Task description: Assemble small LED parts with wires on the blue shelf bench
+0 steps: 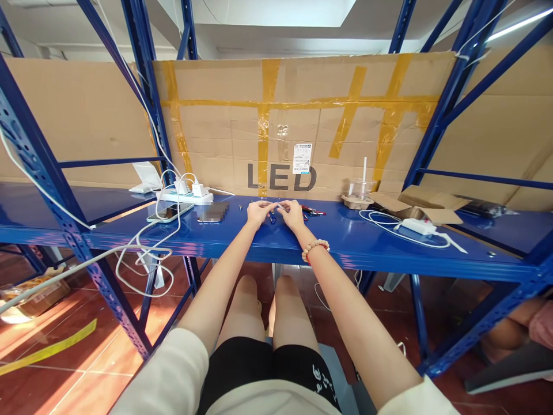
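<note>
My left hand (260,213) and my right hand (291,214) meet just above the blue shelf top (233,242). Fingertips are pinched together on both, with a small pale thing between them that is too small to name. Below the fingers lie small blue pieces (272,218). Beside my right hand rest a few slim red and dark pen-like sticks (314,211). Tiny bits sit to the left of my left hand, their kind unclear.
A white power strip (185,197) with plugs and a phone (170,212) stand left. To the right are a clear cup with a straw (361,188), an opened cardboard box (417,202) and a coiled white cable (389,230). A cardboard wall (216,132) closes the back; blue posts flank both sides.
</note>
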A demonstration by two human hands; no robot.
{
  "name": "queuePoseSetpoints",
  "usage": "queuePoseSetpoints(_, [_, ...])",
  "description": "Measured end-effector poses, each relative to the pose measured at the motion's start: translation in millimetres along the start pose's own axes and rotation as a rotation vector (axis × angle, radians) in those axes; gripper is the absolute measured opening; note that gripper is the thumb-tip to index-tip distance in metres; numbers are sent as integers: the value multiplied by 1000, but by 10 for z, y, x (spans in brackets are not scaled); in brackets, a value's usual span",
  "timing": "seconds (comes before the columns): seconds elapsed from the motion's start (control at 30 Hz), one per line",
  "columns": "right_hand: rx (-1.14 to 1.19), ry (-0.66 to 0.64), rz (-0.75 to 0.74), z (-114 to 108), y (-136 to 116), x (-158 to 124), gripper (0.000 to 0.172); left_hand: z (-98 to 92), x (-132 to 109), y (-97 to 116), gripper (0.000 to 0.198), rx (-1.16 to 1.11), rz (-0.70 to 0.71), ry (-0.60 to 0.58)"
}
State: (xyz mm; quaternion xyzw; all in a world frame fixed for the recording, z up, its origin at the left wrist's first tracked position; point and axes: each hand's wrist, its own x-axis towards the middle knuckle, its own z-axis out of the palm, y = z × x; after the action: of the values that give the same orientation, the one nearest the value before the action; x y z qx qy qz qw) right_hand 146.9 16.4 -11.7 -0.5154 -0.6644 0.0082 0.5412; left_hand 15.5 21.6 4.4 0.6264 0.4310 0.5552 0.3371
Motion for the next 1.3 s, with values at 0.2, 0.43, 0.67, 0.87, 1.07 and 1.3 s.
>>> queuePoseSetpoints(0.2, [13,-72,-20,-41,-73,-19,17,-10,-12,47,40,-238,-72,107])
queuePoseSetpoints(0.43, [73,-47,-41,10,-9,7,14,0,-24,59,32,-321,-77,115])
queuePoseSetpoints(0.67, [70,-72,-83,18,-4,7,16,2,-40,80,33,-334,-70,116])
queuePoseSetpoints(0.87, [116,-78,-70,36,-3,16,15,2,1,22,37,-322,-72,185])
queuePoseSetpoints(1.07, [127,-98,-88,21,-54,-6,15,6,26,-7,38,-299,-55,181])
queuePoseSetpoints(1.3, [157,-102,-74,-1,-114,-19,13,11,20,-10,35,-301,-61,199])
